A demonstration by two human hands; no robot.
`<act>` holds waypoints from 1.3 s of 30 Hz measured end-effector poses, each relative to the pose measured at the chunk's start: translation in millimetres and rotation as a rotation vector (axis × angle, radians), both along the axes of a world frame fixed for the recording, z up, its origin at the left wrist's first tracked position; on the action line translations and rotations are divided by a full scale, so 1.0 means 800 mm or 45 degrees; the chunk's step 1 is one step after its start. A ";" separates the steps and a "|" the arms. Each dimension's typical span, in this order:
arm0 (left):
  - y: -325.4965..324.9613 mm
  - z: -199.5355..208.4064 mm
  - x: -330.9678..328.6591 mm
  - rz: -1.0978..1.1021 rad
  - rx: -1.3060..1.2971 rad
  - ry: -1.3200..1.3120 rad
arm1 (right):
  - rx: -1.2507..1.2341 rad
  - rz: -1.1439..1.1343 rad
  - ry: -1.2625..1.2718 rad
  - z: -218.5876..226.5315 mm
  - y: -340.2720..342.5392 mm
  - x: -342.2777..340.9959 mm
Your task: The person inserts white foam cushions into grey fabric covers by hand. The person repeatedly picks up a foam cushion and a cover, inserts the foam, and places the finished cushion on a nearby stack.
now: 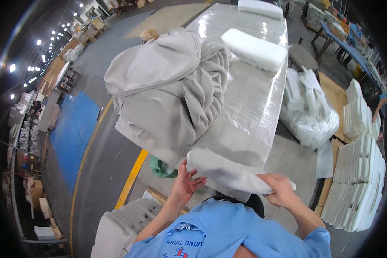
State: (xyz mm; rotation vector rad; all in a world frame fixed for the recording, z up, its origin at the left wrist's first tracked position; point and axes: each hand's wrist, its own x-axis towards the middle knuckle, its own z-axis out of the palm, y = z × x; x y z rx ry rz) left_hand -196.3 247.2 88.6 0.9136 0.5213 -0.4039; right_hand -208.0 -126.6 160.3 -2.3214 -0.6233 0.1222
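Observation:
A long pale cushion [228,172] lies tilted in front of me at the near end of the table. My right hand [281,189] is closed round its right end. Beside the cushion's left end, my left hand [187,182] is open, palm turned up and fingers apart; whether the fingertips touch it I cannot tell. Just beyond, a big heap of grey fabric covers [159,86] rests on the table's left side. The plastic-wrapped table [249,112] also bears a white fibre-filled pad [256,49] on its far right.
Another white pad [260,8] lies at the table's far end. To the right stand a plastic bag of white pieces [309,107] and stacked white pads [352,185]. Grey cushions [120,228] are stacked at my lower left. A green bundle [162,167] sits below the table's edge.

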 end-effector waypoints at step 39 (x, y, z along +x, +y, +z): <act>-0.219 -0.038 0.086 -1.016 0.627 -0.603 | 2.216 -1.396 0.522 -0.206 0.076 -0.034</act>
